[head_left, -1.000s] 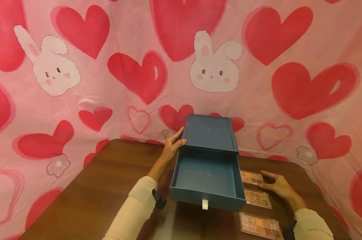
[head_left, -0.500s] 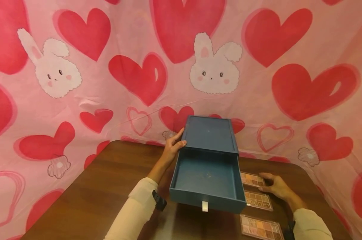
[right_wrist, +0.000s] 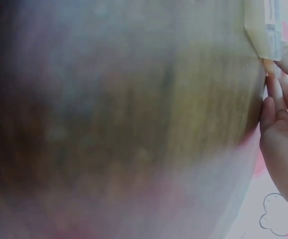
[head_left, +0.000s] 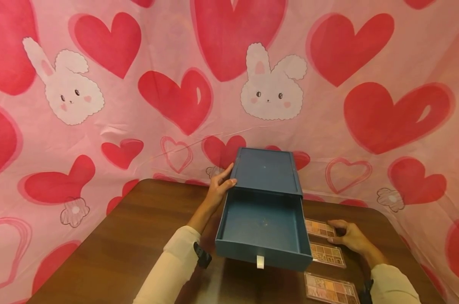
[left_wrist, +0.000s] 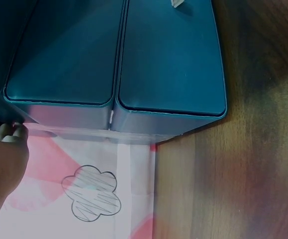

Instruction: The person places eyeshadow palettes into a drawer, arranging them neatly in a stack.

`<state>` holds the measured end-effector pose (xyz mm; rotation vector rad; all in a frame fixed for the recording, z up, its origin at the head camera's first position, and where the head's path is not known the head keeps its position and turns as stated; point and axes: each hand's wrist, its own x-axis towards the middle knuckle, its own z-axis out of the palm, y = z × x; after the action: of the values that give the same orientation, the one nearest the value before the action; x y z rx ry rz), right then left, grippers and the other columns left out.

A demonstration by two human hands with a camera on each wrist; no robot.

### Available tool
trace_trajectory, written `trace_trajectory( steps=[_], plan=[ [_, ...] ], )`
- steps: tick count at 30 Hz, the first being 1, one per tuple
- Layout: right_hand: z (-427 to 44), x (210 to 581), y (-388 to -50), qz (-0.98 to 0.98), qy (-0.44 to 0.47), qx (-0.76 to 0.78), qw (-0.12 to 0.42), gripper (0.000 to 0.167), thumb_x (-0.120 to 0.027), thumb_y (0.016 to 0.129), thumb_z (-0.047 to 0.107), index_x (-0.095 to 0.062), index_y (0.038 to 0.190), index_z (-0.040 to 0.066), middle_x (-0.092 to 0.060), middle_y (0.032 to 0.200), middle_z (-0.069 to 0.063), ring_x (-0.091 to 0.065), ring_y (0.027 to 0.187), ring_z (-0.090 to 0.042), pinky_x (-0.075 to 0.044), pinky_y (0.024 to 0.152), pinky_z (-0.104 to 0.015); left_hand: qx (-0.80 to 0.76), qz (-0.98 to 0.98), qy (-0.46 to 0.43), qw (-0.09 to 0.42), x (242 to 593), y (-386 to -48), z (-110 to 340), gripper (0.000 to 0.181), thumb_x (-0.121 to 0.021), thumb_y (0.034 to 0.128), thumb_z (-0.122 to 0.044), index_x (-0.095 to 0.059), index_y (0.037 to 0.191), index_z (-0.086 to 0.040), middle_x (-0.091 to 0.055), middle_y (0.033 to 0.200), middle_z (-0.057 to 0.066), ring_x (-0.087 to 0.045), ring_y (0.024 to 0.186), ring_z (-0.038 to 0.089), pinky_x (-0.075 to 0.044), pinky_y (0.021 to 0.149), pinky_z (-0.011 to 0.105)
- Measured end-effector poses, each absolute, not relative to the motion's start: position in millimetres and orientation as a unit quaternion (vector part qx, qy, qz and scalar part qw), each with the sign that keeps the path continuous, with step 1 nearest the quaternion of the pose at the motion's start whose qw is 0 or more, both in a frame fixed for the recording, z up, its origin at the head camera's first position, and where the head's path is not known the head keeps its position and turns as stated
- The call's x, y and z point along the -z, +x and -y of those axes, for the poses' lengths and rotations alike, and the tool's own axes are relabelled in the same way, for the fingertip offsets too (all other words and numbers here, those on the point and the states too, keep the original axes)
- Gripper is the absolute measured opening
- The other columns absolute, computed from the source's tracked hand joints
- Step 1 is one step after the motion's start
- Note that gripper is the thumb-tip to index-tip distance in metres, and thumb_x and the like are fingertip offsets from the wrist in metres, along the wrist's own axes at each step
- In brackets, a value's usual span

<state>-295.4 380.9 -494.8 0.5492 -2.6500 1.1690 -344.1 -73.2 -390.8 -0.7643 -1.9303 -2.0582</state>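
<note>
Head view: right hand [head_left: 352, 240] pinches the far palette [head_left: 317, 228] by its right end, thumb and fingers apart across it. Left hand [head_left: 216, 186], thumb and forefinger apart, presses the box [head_left: 265, 169] side, likely bracing it against the pulled-out drawer [head_left: 248, 250]. Nearer palettes [head_left: 325, 253] line up right of it on the table [head_left: 145, 236], probably for easy reach.

The head view looks forward and down over the counter [head_left: 153, 236]; one wrist view, near the left grip [head_left: 215, 185], faces the drawer unit [left_wrist: 64, 55] both share; the other skims the counter beside the right grip [head_left: 351, 237].
</note>
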Motion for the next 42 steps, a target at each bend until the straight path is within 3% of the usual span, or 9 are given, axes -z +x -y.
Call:
trace_trajectory(
  steps=[14, 25, 29, 36, 42],
  plan=[
    [-381.2, 495.2, -295.1, 0.895, 0.176, -0.400, 0.095, 0.054, -0.086, 0.068, -0.003, -0.066, 0.115, -0.020, -0.065, 0.111, -0.038, -0.051, 0.095, 0.017, -0.043, 0.078, -0.005, 0.694, 0.660, -0.260, 0.119, 390.5, -344.3, 73.6, 0.066, -0.052, 0.0883, -0.010, -0.040, 0.151, 0.006, -0.049, 0.149, 0.032, -0.062, 0.096, -0.001, -0.046, 0.096, 0.013],
    [-385.8, 485.2, -291.6, 0.916, 0.097, -0.387, 0.029, 0.063, -0.087, 0.074, 0.012, -0.064, 0.126, -0.014, -0.065, 0.125, -0.032, -0.048, 0.098, 0.018, -0.044, 0.082, -0.009, 0.691, 0.659, -0.271, 0.122, 391.7, -346.9, 72.9, 0.066, -0.053, 0.0885, -0.011, -0.040, 0.150, 0.008, -0.047, 0.150, 0.032, -0.061, 0.095, -0.005, -0.046, 0.095, 0.013],
    [-388.8, 481.3, -290.4, 0.919, 0.089, -0.383, 0.033, 0.062, -0.086, 0.076, 0.014, -0.064, 0.128, -0.012, -0.069, 0.120, -0.023, -0.050, 0.094, 0.014, -0.046, 0.080, -0.013, 0.687, 0.661, -0.273, 0.129, 391.1, -346.6, 73.1, 0.066, -0.053, 0.0880, -0.012, -0.041, 0.150, 0.007, -0.051, 0.147, 0.033, -0.062, 0.095, -0.005, -0.046, 0.095, 0.013],
    [-391.5, 462.2, -280.5, 0.903, 0.078, -0.421, 0.038, 0.064, -0.080, 0.084, 0.013, -0.055, 0.136, -0.014, -0.061, 0.093, 0.010, -0.054, 0.085, 0.000, -0.051, 0.075, -0.019, 0.691, 0.655, -0.275, 0.132, 391.2, -344.8, 72.7, 0.066, -0.054, 0.0877, -0.010, -0.040, 0.150, 0.009, -0.054, 0.139, 0.039, -0.062, 0.093, -0.005, -0.047, 0.095, 0.013],
    [-389.6, 449.2, -270.5, 0.894, 0.083, -0.436, 0.069, 0.061, -0.079, 0.085, 0.012, -0.055, 0.135, -0.013, -0.061, 0.092, 0.020, -0.051, 0.088, 0.002, -0.049, 0.078, -0.016, 0.688, 0.659, -0.273, 0.134, 392.0, -345.9, 72.6, 0.066, -0.053, 0.0874, -0.011, -0.041, 0.150, 0.007, -0.053, 0.144, 0.035, -0.062, 0.094, -0.004, -0.046, 0.096, 0.013]
  ],
)
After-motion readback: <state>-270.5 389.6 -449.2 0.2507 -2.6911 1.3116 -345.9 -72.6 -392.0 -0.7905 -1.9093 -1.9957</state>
